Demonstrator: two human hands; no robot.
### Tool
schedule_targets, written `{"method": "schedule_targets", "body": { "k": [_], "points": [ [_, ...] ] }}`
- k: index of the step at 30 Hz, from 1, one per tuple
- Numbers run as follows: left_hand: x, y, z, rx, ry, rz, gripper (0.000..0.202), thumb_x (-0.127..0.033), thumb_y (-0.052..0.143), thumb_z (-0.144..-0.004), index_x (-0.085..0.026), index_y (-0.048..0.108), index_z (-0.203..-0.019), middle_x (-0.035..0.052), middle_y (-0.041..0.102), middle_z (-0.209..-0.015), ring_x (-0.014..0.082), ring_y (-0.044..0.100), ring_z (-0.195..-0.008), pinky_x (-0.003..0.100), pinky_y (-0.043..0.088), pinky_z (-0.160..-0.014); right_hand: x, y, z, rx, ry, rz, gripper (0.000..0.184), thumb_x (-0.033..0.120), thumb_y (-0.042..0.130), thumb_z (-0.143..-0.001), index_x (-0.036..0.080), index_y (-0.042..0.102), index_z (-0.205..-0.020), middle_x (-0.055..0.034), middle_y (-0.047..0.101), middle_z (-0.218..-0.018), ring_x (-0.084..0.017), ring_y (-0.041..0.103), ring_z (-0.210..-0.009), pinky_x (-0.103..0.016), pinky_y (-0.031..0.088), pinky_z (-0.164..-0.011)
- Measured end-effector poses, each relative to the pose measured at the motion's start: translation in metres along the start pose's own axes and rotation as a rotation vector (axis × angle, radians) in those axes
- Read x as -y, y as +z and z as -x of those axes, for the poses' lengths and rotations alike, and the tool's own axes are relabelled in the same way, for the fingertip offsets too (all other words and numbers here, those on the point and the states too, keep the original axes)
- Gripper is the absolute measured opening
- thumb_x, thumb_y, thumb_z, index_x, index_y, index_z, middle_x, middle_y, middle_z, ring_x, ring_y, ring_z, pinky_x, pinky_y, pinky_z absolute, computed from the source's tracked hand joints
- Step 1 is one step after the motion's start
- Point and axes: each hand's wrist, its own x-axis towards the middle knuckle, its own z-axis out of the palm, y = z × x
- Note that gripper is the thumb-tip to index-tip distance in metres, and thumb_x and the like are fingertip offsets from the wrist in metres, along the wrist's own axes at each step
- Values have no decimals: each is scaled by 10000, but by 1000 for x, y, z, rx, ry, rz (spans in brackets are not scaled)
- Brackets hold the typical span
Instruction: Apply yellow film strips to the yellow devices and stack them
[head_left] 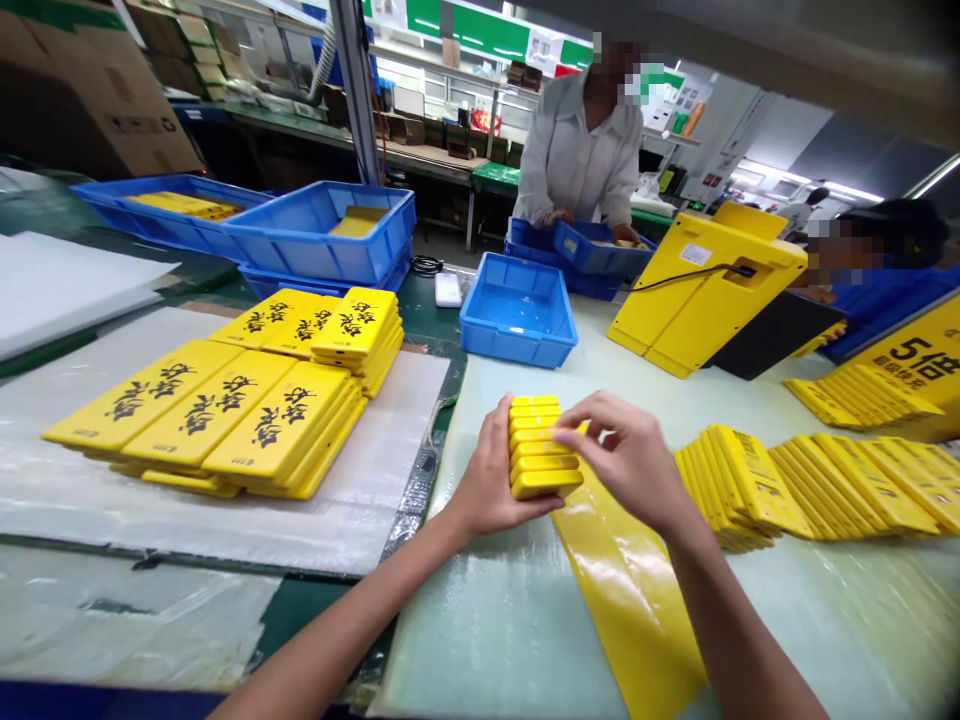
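My left hand (pixel 491 475) is wrapped around a stack of several yellow plastic panels (pixel 546 484), their narrow ends facing me. At the stack's right side is my right hand (pixel 626 450), thumb and forefinger pinched together by the ends; whatever is between those fingertips is too small to make out. Beneath both hands a glossy yellow sheet (pixel 630 600) runs down the table towards me. To the right, more yellow panels (pixel 739 480) lean in slanted rows.
Piles of yellow panels with black lettering (pixel 199 410) lie on a white sheet at left. A blue bin (pixel 517 345) stands beyond my hands, with other blue bins (pixel 322 245) at the back left. A yellow display box (pixel 697 290) stands at right. A co-worker (pixel 585 150) handles bins opposite.
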Motion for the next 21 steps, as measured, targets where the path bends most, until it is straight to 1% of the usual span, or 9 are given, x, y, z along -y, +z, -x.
{"method": "schedule_targets", "body": {
  "k": [2,5,7,9,11,14,16,19,21],
  "points": [
    [0,0,1,6,-9,-5,1436,-631,926,-737,-281,-70,-1711,223,273,-1677,457,345,-1571,672,377,-1264,3,9,0,139,-13,-35,59,230,735,-945,216,783,-913,-45,722,-926,-176,642,-773,-305,467,-692],
    [0,0,1,6,-9,-8,1437,-616,934,-735,-279,-67,-1710,222,271,-1682,452,347,-1571,665,371,-1272,-5,10,-2,170,-19,63,139,159,666,-956,205,760,-864,-44,715,-889,-179,637,-761,-320,454,-721],
    [-1,0,1,0,-1,-5,1443,-632,935,-727,-277,-58,-1711,224,273,-1684,454,339,-1575,670,354,-1280,-14,2,-5,82,-12,173,166,137,633,-958,196,737,-843,-53,716,-880,-194,639,-773,-336,445,-736],
    [-1,0,1,-6,5,4,1446,-648,934,-721,-273,-49,-1713,227,278,-1683,454,331,-1580,676,338,-1287,-20,-7,-8,-72,-1,240,150,156,639,-962,191,731,-849,-57,719,-878,-191,619,-742,-344,441,-734],
    [-1,-1,1,-9,3,8,1447,-654,930,-722,-268,-50,-1715,230,282,-1680,454,331,-1579,679,332,-1288,-18,-8,-11,-141,3,180,134,204,661,-973,193,743,-867,-58,730,-900,-178,602,-713,-334,447,-709],
    [-1,0,2,0,-11,-6,1434,-639,921,-738,-263,-60,-1714,235,262,-1687,463,323,-1584,686,340,-1281,-9,6,-13,62,-32,-6,89,261,711,-962,203,777,-949,-53,737,-957,-168,626,-738,-313,470,-699],
    [-1,0,2,9,-23,-13,1423,-632,915,-744,-259,-58,-1712,237,246,-1696,469,315,-1590,688,340,-1281,-7,16,-14,166,-56,-35,81,253,707,-957,203,769,-945,-45,723,-936,-170,635,-758,-315,475,-726],
    [0,0,3,9,-35,-10,1444,-661,918,-722,-249,-51,-1711,244,259,-1691,479,315,-1588,696,330,-1285,-16,17,-17,159,-58,65,145,195,623,-975,199,709,-858,-45,709,-892,-184,636,-788,-325,455,-742],
    [-1,0,3,3,-31,-4,1457,-681,920,-708,-244,-43,-1712,250,257,-1695,486,301,-1596,702,321,-1289,-25,8,-21,64,-51,175,166,175,586,-975,198,683,-843,-55,702,-887,-195,625,-788,-335,440,-741]
  ]
}}
